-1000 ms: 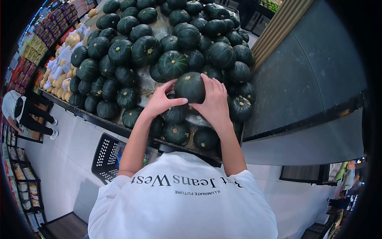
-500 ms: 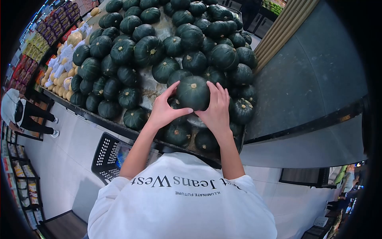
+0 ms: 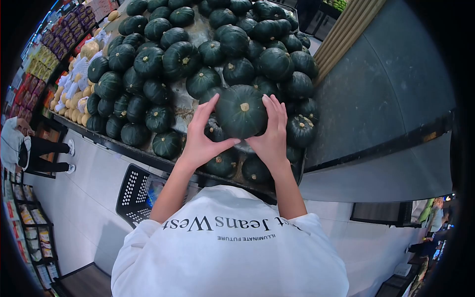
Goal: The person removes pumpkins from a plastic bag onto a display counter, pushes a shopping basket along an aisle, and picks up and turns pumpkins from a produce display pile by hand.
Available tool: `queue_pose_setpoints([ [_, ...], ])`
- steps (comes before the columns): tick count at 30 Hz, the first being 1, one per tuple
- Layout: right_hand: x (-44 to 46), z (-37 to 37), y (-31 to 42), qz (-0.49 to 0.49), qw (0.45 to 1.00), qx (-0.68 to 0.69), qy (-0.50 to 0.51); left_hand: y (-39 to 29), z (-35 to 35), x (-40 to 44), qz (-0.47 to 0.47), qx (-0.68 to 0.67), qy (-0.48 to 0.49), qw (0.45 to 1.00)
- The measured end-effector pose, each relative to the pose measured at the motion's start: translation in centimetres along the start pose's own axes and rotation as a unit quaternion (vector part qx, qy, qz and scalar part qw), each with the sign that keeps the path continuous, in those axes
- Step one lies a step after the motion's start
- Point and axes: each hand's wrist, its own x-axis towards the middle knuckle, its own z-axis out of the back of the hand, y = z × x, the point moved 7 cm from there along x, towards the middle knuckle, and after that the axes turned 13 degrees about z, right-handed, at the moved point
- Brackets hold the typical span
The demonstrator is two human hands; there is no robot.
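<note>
A dark green round pumpkin (image 3: 241, 113) with a pale stem spot facing up is held between my two hands, above the pile. My left hand (image 3: 204, 134) cups its left side, thumb at the lower edge and fingers along the rim. On its right side my right hand (image 3: 270, 129) holds it the same way, the two thumb tips nearly meeting below it. Many similar pumpkins (image 3: 183, 59) lie heaped on the display stand around and behind it. Just below my hands, more pumpkins (image 3: 222, 163) rest near the stand's front edge.
A black basket (image 3: 132, 190) stands on the floor at the lower left. Pale yellow fruit (image 3: 75, 101) in foam nets fills the stand's left end. A person (image 3: 29, 146) is at the far left. A grey panel (image 3: 376, 99) borders the stand's right side.
The held pumpkin has come up closer to the camera and looks larger, with both hands still around it. The person at the far left has shifted posture slightly.
</note>
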Motion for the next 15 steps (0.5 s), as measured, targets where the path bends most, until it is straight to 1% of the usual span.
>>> queue_pose_setpoints([
  [1,-0.1,0.2,0.2,0.006,1.0,0.01,-0.019,-0.1,-0.1,-0.1,-0.004,-0.004,-0.005,1.0],
  [5,-0.8,0.1,0.0,-0.01,0.999,0.04,-0.016,0.6,-0.4,-0.5,0.006,-0.001,0.0,1.0],
  [8,-1.3,0.3,-0.2,-0.035,0.997,0.072,-0.004,1.5,-1.0,-1.0,0.038,-0.049,0.032,0.998],
  [11,-2.0,0.2,-0.3,-0.064,0.991,0.116,-0.009,1.1,-1.7,-1.3,0.039,-0.155,0.047,0.986],
  [14,-2.5,0.2,-0.4,-0.071,0.987,0.142,-0.03,0.2,-2.0,-1.6,0.008,-0.183,0.058,0.981],
  [15,-2.8,0.2,-0.4,-0.07,0.985,0.155,-0.04,0.0,-2.1,-1.8,-0.017,-0.179,0.057,0.982],
])
